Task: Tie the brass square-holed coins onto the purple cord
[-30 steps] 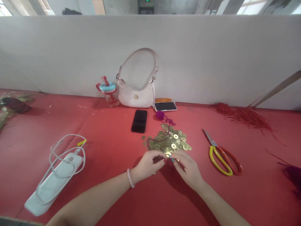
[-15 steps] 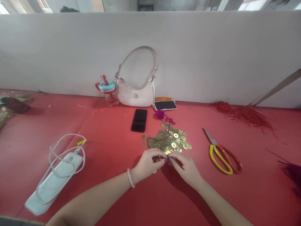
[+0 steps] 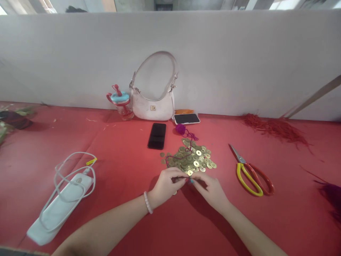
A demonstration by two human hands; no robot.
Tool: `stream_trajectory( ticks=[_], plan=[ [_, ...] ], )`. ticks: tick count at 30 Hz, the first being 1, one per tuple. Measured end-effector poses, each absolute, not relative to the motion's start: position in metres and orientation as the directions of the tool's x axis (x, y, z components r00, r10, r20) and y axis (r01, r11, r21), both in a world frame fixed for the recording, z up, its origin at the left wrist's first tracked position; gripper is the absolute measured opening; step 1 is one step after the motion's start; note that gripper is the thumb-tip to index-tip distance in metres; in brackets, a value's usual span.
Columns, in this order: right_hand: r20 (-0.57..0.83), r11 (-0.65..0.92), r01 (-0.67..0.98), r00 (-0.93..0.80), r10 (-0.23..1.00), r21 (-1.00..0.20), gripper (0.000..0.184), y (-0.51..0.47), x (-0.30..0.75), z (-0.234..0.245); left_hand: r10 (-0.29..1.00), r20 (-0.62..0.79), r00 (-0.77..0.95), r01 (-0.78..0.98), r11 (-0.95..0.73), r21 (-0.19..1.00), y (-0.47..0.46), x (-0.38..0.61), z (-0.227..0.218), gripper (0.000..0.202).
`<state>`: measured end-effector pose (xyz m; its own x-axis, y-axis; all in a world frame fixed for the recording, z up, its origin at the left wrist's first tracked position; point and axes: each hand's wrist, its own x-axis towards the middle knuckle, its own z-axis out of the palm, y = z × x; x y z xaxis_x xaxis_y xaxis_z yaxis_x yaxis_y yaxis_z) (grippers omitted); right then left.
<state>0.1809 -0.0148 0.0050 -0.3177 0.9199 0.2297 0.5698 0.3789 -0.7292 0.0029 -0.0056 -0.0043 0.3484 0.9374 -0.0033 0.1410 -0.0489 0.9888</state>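
Note:
My left hand (image 3: pixel 165 185), with a pale bead bracelet at the wrist, pinches purple yarn (image 3: pixel 176 157) between thumb and fingers. My right hand (image 3: pixel 211 188) is closed in a pinch too, its fingertips meeting the left ones over the same yarn. Whether a coin sits between the fingertips is too small to make out. Just beyond both hands lies a loose heap of brass coins (image 3: pixel 198 153) with holes in their middles. The yarn crosses this heap and leads back to a small purple ball (image 3: pixel 180 129).
Scissors (image 3: pixel 250 174) with one yellow and one red handle lie on the right of the red table (image 3: pixel 119 170). A black phone (image 3: pixel 157 136), white handbag (image 3: pixel 153 106), lidded cup (image 3: pixel 124 105) and second phone (image 3: pixel 187 118) stand behind. Left is a white power strip (image 3: pixel 61 208).
Both hands keep their pinch at nearly the same spot, with only a slight shift at the fingertips. The whole view has moved a little.

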Motion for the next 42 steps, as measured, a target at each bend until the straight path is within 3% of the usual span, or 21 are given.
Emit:
stream_trajectory(
  ticks=[14, 21, 26, 42],
  plan=[
    [0.268, 0.458, 0.566, -0.389, 0.882, -0.686, 0.012, -0.016, 0.179, 0.008, 0.949, 0.029, 0.314, 0.197, -0.095, 0.976, -0.005, 0.003, 0.004, 0.019],
    [0.459, 0.579, 0.577, -0.358, 0.813, -0.576, 0.014, -0.012, 0.183, 0.005, 0.949, 0.048, 0.311, 0.218, -0.120, 0.968, -0.005, 0.004, 0.007, 0.018],
    [0.504, 0.610, 0.613, -0.365, 0.783, -0.503, 0.019, -0.011, 0.185, 0.003, 0.946, 0.061, 0.319, 0.243, -0.144, 0.959, -0.005, 0.004, 0.007, 0.018],
    [0.432, 0.591, 0.588, -0.404, 0.806, -0.553, 0.022, -0.016, 0.181, 0.007, 0.930, 0.089, 0.358, 0.266, -0.193, 0.945, -0.004, 0.003, 0.001, 0.020]
  ],
)
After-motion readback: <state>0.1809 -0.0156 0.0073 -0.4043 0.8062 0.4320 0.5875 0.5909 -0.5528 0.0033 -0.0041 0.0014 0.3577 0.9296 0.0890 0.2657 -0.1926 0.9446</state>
